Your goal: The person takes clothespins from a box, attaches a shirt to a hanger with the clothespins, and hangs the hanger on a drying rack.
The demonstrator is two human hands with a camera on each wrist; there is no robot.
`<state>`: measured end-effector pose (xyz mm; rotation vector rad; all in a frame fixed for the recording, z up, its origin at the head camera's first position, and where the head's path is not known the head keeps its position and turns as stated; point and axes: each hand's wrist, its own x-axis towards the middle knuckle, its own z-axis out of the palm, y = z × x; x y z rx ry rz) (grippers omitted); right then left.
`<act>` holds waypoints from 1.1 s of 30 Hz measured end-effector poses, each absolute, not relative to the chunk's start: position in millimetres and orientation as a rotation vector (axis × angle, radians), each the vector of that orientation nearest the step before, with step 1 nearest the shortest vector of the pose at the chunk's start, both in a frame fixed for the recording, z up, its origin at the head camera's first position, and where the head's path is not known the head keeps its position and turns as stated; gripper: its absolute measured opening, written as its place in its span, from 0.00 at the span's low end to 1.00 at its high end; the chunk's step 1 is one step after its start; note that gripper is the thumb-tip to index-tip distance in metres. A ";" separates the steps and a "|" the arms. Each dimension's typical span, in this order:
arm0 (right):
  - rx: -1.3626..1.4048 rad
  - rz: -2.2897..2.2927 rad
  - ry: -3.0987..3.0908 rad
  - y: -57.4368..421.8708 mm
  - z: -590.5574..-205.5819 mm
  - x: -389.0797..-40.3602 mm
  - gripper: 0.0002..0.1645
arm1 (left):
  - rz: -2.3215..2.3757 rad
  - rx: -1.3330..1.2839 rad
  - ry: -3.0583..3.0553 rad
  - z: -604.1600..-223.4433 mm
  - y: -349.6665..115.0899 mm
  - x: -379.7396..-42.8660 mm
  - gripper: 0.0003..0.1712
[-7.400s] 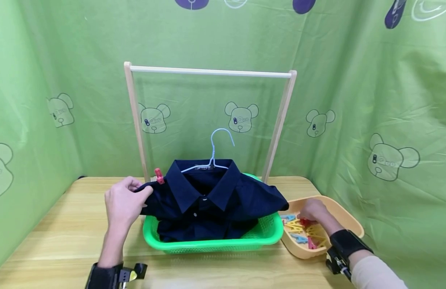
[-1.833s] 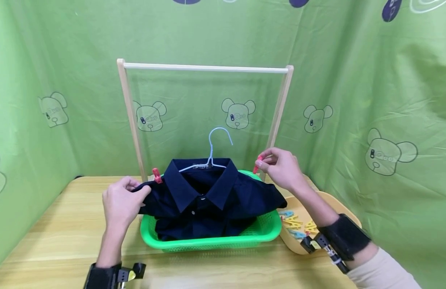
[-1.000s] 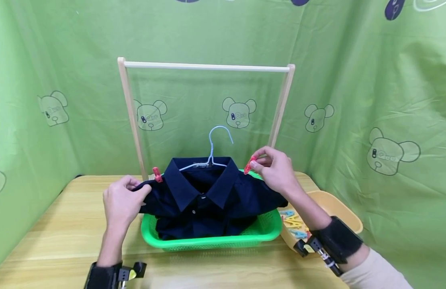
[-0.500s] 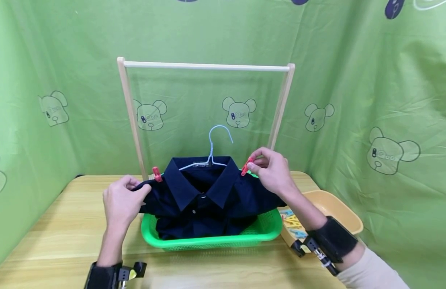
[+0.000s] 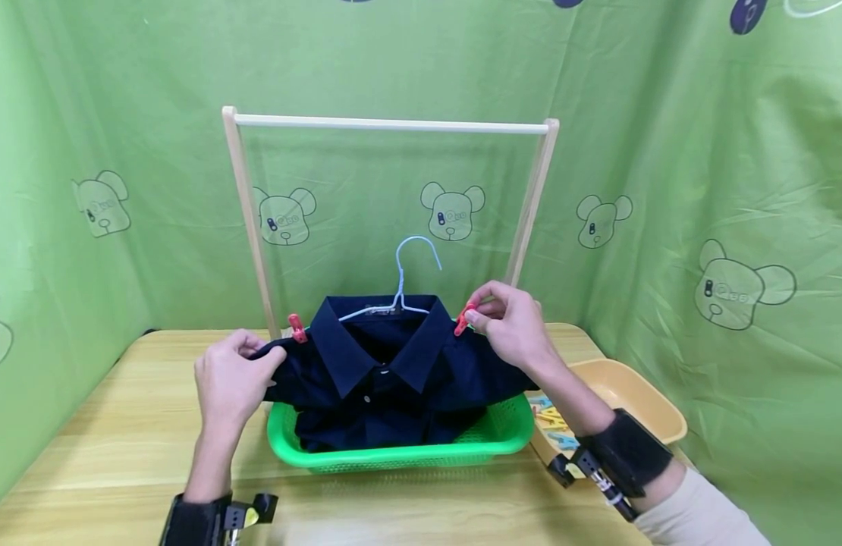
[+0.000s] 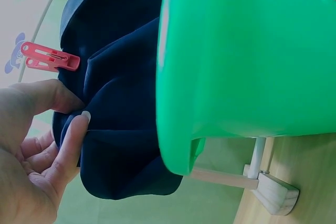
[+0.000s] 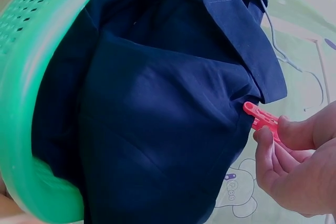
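Note:
A navy shirt [image 5: 407,394] with a collar sits on a pale blue wire hanger [image 5: 400,284], its body lying in a green basket [image 5: 394,459]. My left hand [image 5: 233,379] pinches the shirt's left-side shoulder; the left wrist view shows thumb and finger on the fabric. Just above those fingers a red clothespin [image 6: 51,57] is clipped to the shirt. My right hand [image 5: 513,322] pinches a second red clothespin [image 7: 262,120] by its handles. In the right wrist view that clothespin's tip meets the shoulder edge beside the collar.
Behind the basket stands a wooden rack with a white bar [image 5: 394,123]. An orange tray [image 5: 639,394] holding several coloured clothespins lies at the right, partly behind my right forearm. Printed green cloth [image 5: 735,189] surrounds the wooden table [image 5: 107,440].
My right hand has taken a red clothespin from the tray and brought it left and down onto the right-side shoulder. The left hand keeps its pinch on the shirt.

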<state>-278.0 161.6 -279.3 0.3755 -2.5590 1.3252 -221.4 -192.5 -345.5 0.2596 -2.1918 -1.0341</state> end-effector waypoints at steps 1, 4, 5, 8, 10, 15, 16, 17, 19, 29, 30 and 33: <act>0.378 1.330 -2.558 161.4 -279.8 -278.1 0.06 | -1.033 0.263 -2.195 -345.6 -192.5 -221.6 0.04; 0.382 1.339 -2.558 160.6 -281.0 -278.4 0.06 | -1.031 0.276 -2.202 -346.1 -192.5 -221.8 0.04; 0.384 1.339 -2.559 160.5 -281.3 -278.4 0.06 | -1.032 0.277 -2.201 -346.2 -192.4 -221.7 0.04; 0.382 1.326 -2.568 160.1 -282.1 -278.4 0.06 | -1.036 0.277 -2.199 -346.1 -192.2 -221.2 0.04; 0.376 1.318 -2.576 160.1 -282.6 -278.4 0.06 | -1.037 0.276 -2.199 -346.1 -192.0 -221.1 0.04; 0.372 1.315 -2.590 160.0 -283.5 -279.0 0.07 | -1.038 0.267 -2.191 -345.5 -191.6 -220.7 0.04; 0.372 1.316 -2.590 160.1 -283.7 -279.1 0.07 | -1.038 0.264 -2.189 -345.4 -191.7 -220.5 0.04; 0.374 1.316 -2.592 160.1 -283.9 -279.2 0.07 | -1.038 0.260 -2.187 -345.4 -191.8 -220.3 0.04; 0.376 1.318 -2.593 160.1 -284.5 -279.5 0.08 | -1.037 0.252 -2.180 -345.5 -191.8 -220.2 0.04; 0.414 1.369 -2.581 159.6 -287.0 -280.9 0.11 | -1.036 0.272 -2.185 -346.6 -192.3 -222.4 0.05; 0.417 1.369 -2.580 159.5 -287.4 -281.0 0.11 | -1.036 0.271 -2.185 -346.8 -192.4 -222.6 0.05; 0.428 1.367 -2.580 159.2 -288.7 -281.5 0.12 | -1.036 0.271 -2.185 -347.5 -192.5 -222.6 0.05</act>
